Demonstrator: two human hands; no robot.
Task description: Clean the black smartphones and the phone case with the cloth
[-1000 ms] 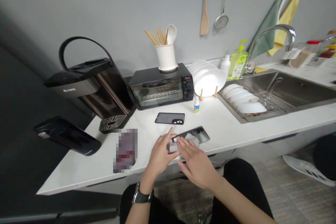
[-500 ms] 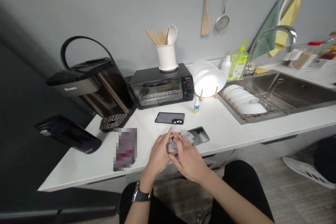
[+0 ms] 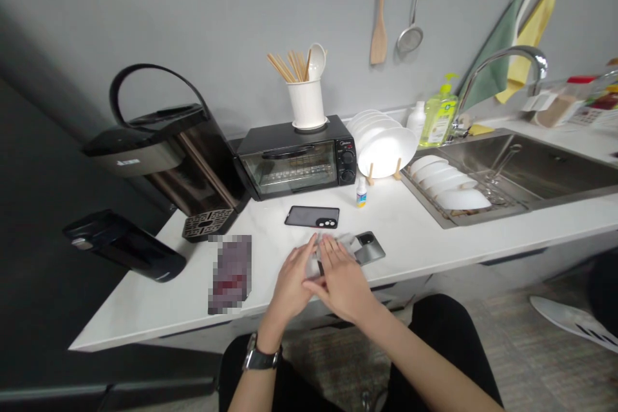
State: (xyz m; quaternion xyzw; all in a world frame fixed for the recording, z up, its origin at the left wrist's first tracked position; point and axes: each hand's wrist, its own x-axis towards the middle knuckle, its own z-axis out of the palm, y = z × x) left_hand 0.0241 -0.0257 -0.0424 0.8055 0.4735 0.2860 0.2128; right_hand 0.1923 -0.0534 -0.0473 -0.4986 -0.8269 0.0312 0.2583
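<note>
A grey smartphone (image 3: 373,248) lies back up near the counter's front edge, its camera end to the right. A crumpled greyish-white cloth (image 3: 346,242) covers part of it. My right hand (image 3: 344,282) presses down on the cloth, fingers together and thumb reaching toward my left hand. At the phone's left end is my left hand (image 3: 292,278), with a watch on the wrist; its thumb and fingers curve about that end, partly hidden by my right hand. Just behind lies a dark phone case (image 3: 311,217). A small white bottle (image 3: 361,194) with a yellow-and-blue label stands beyond it.
A toaster oven (image 3: 294,170) backs the counter, beside a plate rack (image 3: 386,151). The sink (image 3: 555,174) is to the right. Leftward stand a black dispenser machine (image 3: 164,154), a dark flask (image 3: 125,248) and a pixelated purplish item (image 3: 232,270). Another person's shoe (image 3: 574,322) shows at right.
My right hand has shifted slightly left and its fingers are closer together. The cloth has moved and bunched differently under it. My left hand stays nearly in place.
</note>
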